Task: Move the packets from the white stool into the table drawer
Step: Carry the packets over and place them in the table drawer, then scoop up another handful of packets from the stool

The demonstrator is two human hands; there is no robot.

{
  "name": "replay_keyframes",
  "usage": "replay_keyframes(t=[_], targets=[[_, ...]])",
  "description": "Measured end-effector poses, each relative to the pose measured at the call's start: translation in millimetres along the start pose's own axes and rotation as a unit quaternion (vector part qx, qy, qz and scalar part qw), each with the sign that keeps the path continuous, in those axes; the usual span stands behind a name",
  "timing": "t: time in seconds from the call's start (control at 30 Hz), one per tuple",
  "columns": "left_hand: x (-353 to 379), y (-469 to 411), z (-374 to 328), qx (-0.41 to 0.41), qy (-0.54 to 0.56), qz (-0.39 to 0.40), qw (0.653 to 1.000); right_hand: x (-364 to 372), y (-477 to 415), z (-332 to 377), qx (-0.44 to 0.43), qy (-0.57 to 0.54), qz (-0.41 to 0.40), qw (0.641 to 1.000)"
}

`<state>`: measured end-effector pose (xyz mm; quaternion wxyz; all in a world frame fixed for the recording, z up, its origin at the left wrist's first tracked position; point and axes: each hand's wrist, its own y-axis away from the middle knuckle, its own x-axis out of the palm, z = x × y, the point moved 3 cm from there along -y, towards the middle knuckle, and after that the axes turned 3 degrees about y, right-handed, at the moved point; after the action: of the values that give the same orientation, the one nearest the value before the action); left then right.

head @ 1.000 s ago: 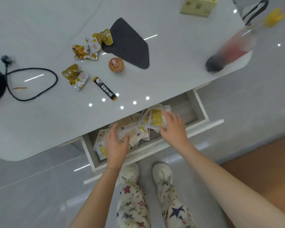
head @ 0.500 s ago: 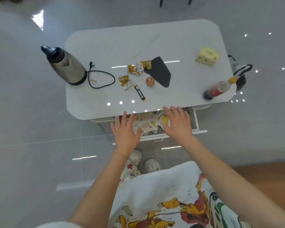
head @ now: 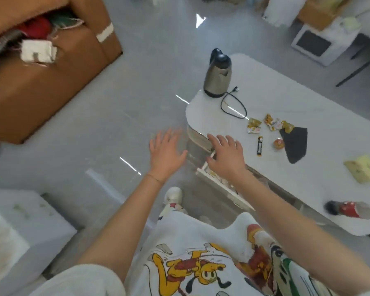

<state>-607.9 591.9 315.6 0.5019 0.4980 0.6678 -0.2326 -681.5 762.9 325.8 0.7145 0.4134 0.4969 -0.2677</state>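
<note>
The white table (head: 308, 97) runs across the right of the view. Its drawer (head: 220, 184) stands pulled out under the near edge, and a few packets (head: 213, 172) show inside it, mostly hidden by my right arm. My right hand (head: 226, 155) hovers over the drawer's left end, fingers spread, holding nothing. My left hand (head: 166, 153) is off the table's left corner above the floor, also spread and empty. A white surface (head: 19, 227) at the lower left may be the stool; it is blurred.
On the table stand a steel kettle (head: 218, 77) with its black cord (head: 233, 105), several snack wrappers (head: 265, 124), a black stick sachet (head: 259, 145), a black pad (head: 295, 144), a yellow box (head: 364, 170) and a lying bottle (head: 348, 209). A brown sofa (head: 41, 71) fills the upper left.
The view has swung left and the table now sits to the right. Both hands have lifted off the packets in the drawer and moved left, the left one out over the floor.
</note>
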Motion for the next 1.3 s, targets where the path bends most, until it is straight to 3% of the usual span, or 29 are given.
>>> replay_keyframes(t=[0.27,0.77,1.03,1.3], targets=[[-80,59,176,-0.177,0.048,-0.083,0.979,1,-48,202,-0.184,0.098,0.01,0.978],[-195,189,471,-0.389,0.104,-0.186,0.896,60,-66,588,-0.409,0.197,0.066,0.889],[-200,259,571,-0.508,0.139,-0.214,0.823,104,-48,743,-0.524,0.242,0.092,0.811],[-185,319,666,-0.634,0.168,-0.243,0.714,175,-32,888,-0.624,0.309,0.133,0.705]])
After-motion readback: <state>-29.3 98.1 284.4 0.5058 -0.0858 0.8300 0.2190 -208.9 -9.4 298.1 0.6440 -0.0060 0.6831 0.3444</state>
